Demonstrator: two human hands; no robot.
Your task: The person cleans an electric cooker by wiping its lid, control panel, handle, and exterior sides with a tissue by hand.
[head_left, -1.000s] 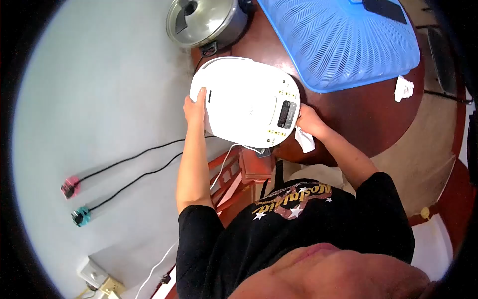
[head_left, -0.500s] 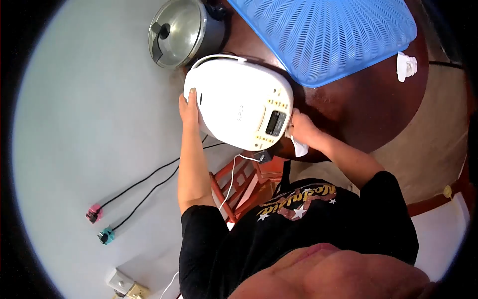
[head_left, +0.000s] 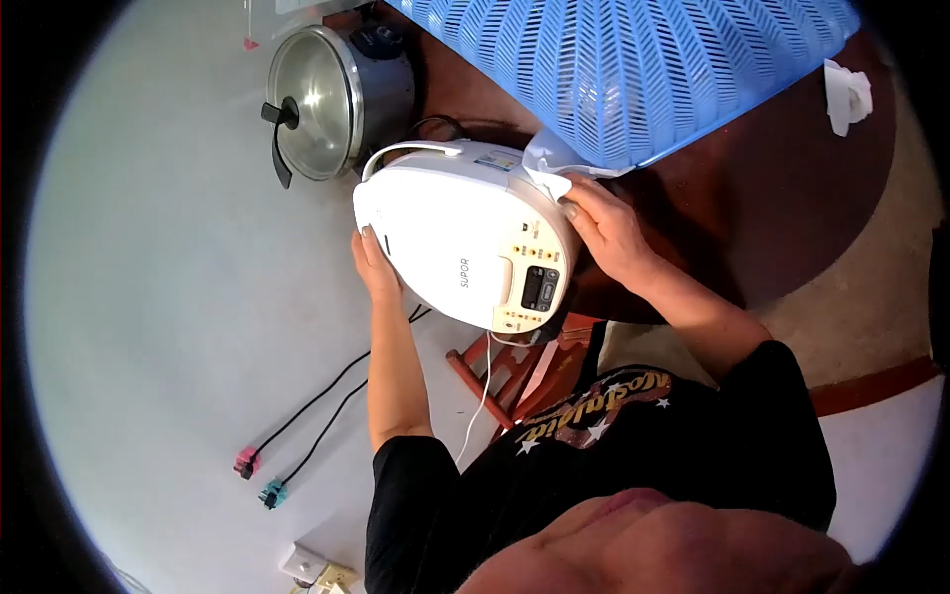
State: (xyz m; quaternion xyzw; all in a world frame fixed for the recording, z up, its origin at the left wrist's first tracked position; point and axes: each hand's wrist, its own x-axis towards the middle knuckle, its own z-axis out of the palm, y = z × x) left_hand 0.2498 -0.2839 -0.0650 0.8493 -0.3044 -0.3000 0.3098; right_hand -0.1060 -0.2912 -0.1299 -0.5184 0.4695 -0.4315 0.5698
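Note:
A white SUPOR rice cooker (head_left: 435, 233) with its lid closed is at the table's edge, tilted so one side shows. My left hand (head_left: 376, 265) grips the cooker's left side, thumb on the lid's edge and the other fingers out of sight. On the opposite side, my right hand (head_left: 616, 236) pinches a white tissue (head_left: 549, 168) against the cooker's side wall, just above the control panel (head_left: 537, 289). The cooker's carrying handle (head_left: 411, 148) lies at its back end.
A blue plastic basket (head_left: 633, 69) leans over the dark round table (head_left: 752, 218). Behind the cooker stands a pot with a glass lid (head_left: 322, 104). A crumpled tissue (head_left: 848, 97) lies at the right. Two plugs, pink (head_left: 246, 462) and teal (head_left: 273, 493), hang by the wall.
My right hand has moved with the tissue from the cooker's front corner up along its side, towards the basket. The cooker has tilted, showing more of its side wall and label.

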